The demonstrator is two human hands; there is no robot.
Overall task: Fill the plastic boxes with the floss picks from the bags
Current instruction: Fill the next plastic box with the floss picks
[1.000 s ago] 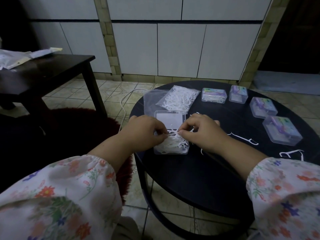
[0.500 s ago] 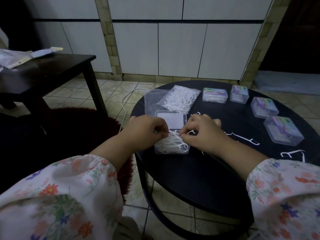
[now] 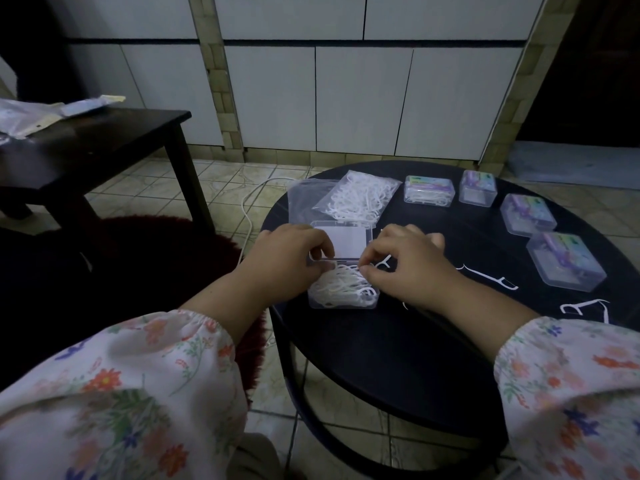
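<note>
While the left hand (image 3: 291,261) pinches the open box (image 3: 343,292) at its hinge edge, the right hand's (image 3: 408,265) grip should tuck its pinched floss pick (image 3: 382,265) flat — the bag (image 3: 356,197) lies just beyond, loose picks (image 3: 491,277) rightward on the counter (image 3: 398,341).

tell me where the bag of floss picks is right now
In the head view, the bag of floss picks lies at the far left of the round black table, just behind the open box and left of the closed boxes.

Dark side table (image 3: 104,140) (papers (image 3: 41,112) atop)
</note>
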